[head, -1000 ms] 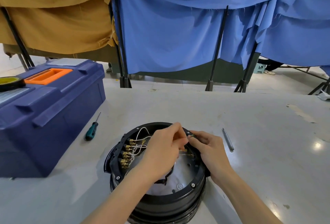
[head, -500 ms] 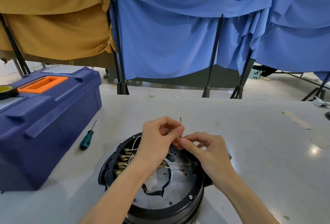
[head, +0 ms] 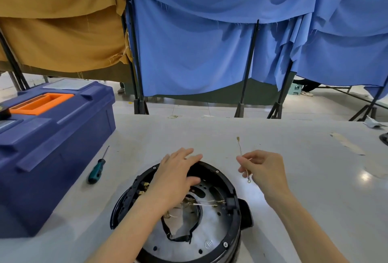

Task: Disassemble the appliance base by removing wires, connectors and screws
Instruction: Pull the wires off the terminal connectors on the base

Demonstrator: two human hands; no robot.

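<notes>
The round black appliance base (head: 227, 239) sits upside down at the table's near edge, its grey inner plate, brass terminals and white wires (head: 206, 203) exposed. My left hand (head: 175, 178) rests flat over the base's far-left rim, fingers apart, covering part of the terminals. My right hand (head: 263, 171) hovers to the right of the base, pinching a thin loose wire (head: 239, 147) that has a brass connector at its upper end and a ring lug hanging below my fingers.
A large blue toolbox (head: 52, 143) with an orange handle stands at the left. A green-handled screwdriver (head: 97, 171) lies between it and the base. Blue and mustard cloth screens hang behind the grey table (head: 315, 189).
Both hands were pinching the wire together over the base. Now my right hand has carried the freed wire off to the right, and my left hand has let go and dropped onto the rim.
</notes>
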